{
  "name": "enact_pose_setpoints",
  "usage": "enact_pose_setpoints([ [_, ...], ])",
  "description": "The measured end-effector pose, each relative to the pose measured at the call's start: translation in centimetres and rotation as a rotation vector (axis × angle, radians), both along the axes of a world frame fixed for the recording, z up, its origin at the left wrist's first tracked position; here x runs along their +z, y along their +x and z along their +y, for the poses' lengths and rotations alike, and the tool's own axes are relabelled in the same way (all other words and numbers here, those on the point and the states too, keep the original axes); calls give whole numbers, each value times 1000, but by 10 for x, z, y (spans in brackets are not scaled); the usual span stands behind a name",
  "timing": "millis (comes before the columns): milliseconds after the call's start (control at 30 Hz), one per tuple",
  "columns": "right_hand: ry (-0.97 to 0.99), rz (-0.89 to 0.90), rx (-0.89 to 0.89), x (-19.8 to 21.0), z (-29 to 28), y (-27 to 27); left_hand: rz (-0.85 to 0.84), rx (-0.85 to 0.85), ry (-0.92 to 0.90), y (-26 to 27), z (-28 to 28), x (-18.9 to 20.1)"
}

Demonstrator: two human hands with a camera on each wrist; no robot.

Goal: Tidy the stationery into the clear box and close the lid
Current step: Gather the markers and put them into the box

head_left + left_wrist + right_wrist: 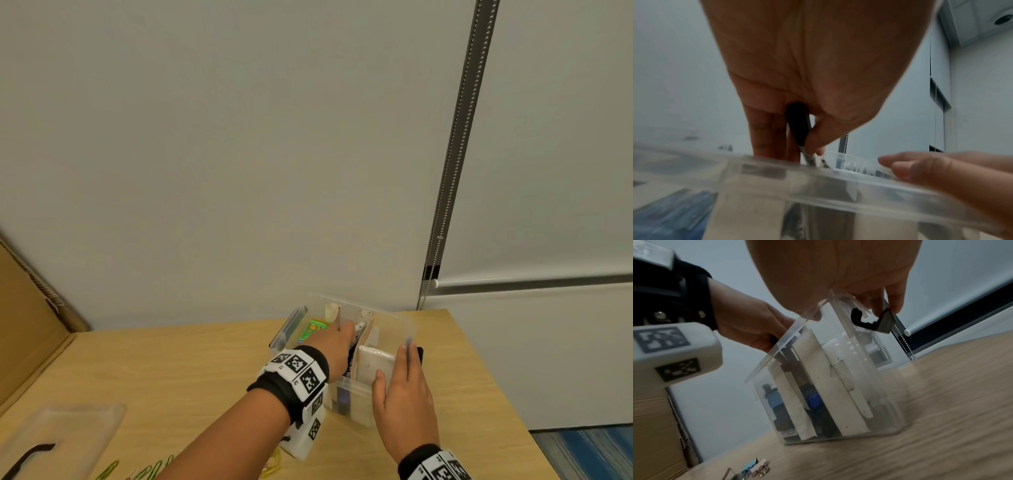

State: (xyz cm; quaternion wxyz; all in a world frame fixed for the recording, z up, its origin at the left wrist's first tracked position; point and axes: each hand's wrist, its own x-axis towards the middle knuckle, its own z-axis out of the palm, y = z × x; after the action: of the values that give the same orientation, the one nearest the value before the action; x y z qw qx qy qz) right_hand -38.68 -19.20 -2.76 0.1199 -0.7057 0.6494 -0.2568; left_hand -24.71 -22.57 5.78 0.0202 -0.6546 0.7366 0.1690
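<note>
The clear box [356,390] stands on the wooden table, split by pale dividers. My left hand [352,329] reaches down into its middle section. Thumb and fingers pinch a black pen [798,128] with a silver end, held upright, in my left hand [809,151]. The pen's lower part is hidden behind the box rim [838,180]. My right hand [394,363] lies flat on the box's right rim, fingers straight. Its fingertips [894,306] touch the black latch [871,321]. The clear lid [68,431] lies at the near left.
Inside the box are a green item [310,330], a white block [373,363] and blue items [813,400]. Paper clips [154,471] lie near the front edge, binder clips [756,470] close by. A cardboard sheet [27,325] leans at left. The table edge [496,377] runs right of the box.
</note>
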Motion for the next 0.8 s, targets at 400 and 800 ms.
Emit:
enact_pose_setpoints([
  [400,8,16,0,1,-1,0,-298,-75,177,-10,-9,-6],
  [800,12,16,0,0,-1,-1,-321,-108,238,-11,-27,-15],
])
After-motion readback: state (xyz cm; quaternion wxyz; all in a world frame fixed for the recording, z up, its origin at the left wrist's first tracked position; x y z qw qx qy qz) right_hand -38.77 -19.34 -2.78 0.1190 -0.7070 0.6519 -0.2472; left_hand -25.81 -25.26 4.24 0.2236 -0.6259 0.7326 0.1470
